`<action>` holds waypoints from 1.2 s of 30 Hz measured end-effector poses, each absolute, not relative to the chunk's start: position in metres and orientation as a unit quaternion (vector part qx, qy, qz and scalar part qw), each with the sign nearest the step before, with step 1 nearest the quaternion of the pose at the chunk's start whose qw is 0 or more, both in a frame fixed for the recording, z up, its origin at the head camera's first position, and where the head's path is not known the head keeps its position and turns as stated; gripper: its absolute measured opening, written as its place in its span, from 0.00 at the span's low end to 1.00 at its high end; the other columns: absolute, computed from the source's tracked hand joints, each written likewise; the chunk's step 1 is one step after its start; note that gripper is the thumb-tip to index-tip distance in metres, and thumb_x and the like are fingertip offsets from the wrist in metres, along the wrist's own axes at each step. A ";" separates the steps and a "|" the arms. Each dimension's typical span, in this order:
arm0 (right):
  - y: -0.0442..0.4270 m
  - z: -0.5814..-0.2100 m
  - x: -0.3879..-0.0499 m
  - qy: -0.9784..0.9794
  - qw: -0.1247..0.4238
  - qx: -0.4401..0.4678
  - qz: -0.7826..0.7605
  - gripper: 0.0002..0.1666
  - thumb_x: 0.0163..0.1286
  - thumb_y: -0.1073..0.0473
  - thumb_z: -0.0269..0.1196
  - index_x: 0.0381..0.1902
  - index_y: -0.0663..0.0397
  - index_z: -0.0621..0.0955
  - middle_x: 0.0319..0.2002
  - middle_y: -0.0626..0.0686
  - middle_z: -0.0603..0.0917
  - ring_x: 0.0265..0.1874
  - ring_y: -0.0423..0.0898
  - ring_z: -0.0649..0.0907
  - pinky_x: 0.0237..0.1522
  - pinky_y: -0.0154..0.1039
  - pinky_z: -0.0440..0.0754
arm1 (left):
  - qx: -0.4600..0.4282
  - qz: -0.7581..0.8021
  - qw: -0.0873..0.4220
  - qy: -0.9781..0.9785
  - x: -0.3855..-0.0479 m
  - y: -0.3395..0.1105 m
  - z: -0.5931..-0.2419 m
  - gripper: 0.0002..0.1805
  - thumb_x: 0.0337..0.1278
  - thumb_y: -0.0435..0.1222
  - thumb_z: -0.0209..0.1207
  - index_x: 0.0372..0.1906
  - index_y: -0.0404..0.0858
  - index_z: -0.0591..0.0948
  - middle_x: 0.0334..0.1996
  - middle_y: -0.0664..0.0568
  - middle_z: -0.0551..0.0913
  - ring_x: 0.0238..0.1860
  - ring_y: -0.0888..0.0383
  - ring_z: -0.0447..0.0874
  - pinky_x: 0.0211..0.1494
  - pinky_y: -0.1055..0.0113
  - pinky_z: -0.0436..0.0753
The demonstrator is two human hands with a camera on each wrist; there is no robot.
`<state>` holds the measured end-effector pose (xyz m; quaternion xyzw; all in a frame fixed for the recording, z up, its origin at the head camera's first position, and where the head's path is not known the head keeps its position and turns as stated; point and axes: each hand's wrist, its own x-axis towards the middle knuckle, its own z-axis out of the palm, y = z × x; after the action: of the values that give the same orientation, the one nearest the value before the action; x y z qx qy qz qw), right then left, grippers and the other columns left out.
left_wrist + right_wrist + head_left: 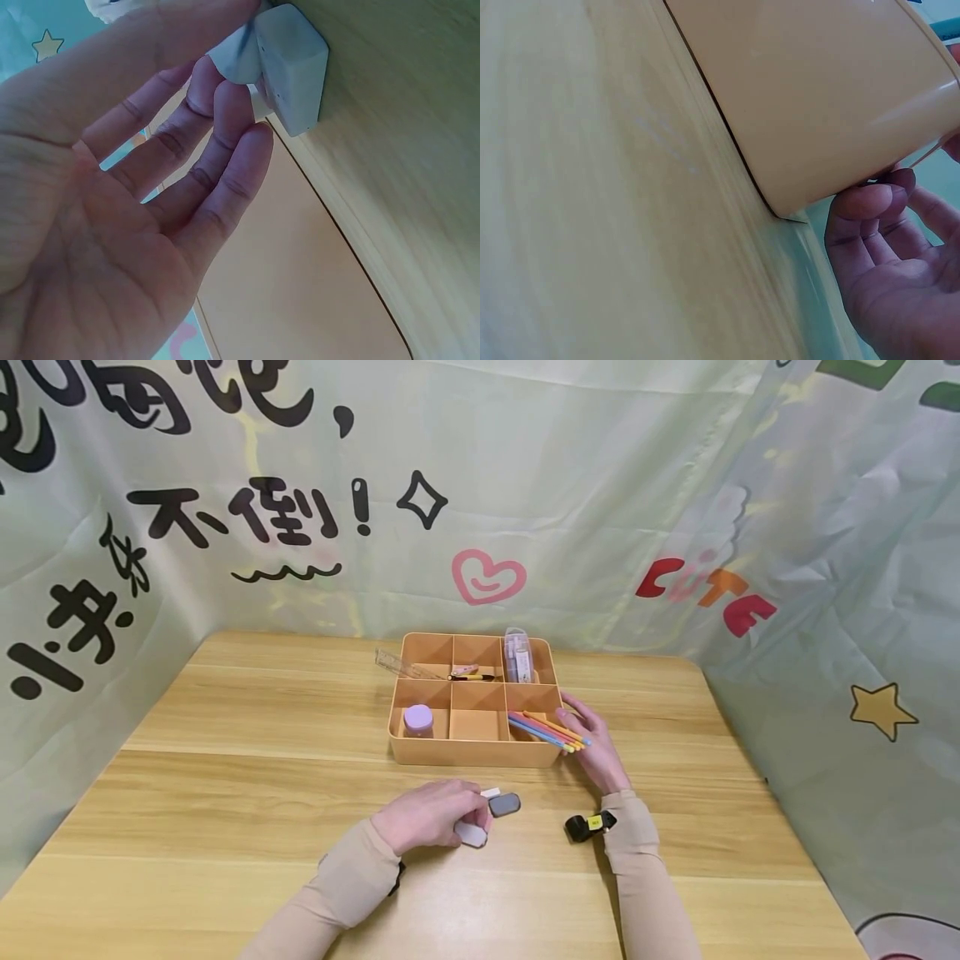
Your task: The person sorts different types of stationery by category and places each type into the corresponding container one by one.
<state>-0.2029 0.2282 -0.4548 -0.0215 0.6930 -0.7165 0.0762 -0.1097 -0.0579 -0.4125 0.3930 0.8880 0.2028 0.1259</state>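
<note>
My left hand [435,814] reaches low over the table, its thumb and fingertips pinching a light grey rounded block [471,835]. That pale block [296,71] shows at the fingertips in the left wrist view. Just beyond the fingers lie a dark grey rounded block [505,804] and a small white piece [491,792]. My right hand [596,752] rests against the right outer side of a tan divided organizer [472,753], fingers bent against its wall [817,97]. Whether those fingers press firmly on the wall cannot be told.
The organizer holds a purple-lidded jar [418,720], several coloured pencils [547,731] jutting over its right front edge, a clear ruler [405,667], a black-and-yellow pen [472,677], a pink item [465,669] and a clear case [517,656]. Printed cloth [600,485] hangs behind the table.
</note>
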 end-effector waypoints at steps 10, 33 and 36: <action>0.228 -0.455 -0.202 0.693 0.077 -0.024 -0.717 0.35 0.79 0.51 0.55 0.78 0.55 0.61 0.57 0.61 0.77 0.29 0.33 0.81 0.25 0.26 0.78 | 0.397 0.190 0.121 0.890 -0.109 -0.057 -0.415 0.19 0.38 0.25 0.76 0.33 0.50 0.83 0.31 0.62 0.81 0.32 0.69 0.72 0.39 0.77 0.76; 0.227 -0.455 -0.202 0.690 0.075 -0.024 -0.719 0.35 0.79 0.53 0.55 0.78 0.56 0.61 0.53 0.57 0.80 0.27 0.33 0.80 0.25 0.27 0.78 | 0.421 0.250 0.008 0.872 -0.116 -0.077 -0.378 0.15 0.56 0.34 0.70 0.49 0.35 0.84 0.41 0.50 0.84 0.39 0.57 0.83 0.46 0.72 0.85; 0.228 -0.454 -0.202 0.688 0.075 -0.023 -0.722 0.35 0.79 0.53 0.55 0.78 0.56 0.61 0.52 0.55 0.81 0.27 0.33 0.81 0.25 0.27 0.78 | 0.416 0.226 -0.043 0.880 -0.124 -0.077 -0.370 0.17 0.55 0.30 0.69 0.51 0.34 0.83 0.43 0.49 0.84 0.40 0.56 0.83 0.47 0.70 0.86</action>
<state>-0.2021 0.2277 -0.4545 -0.0230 0.6878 -0.7217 0.0753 -0.1241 -0.0773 -0.3697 0.4157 0.8799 0.2261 -0.0430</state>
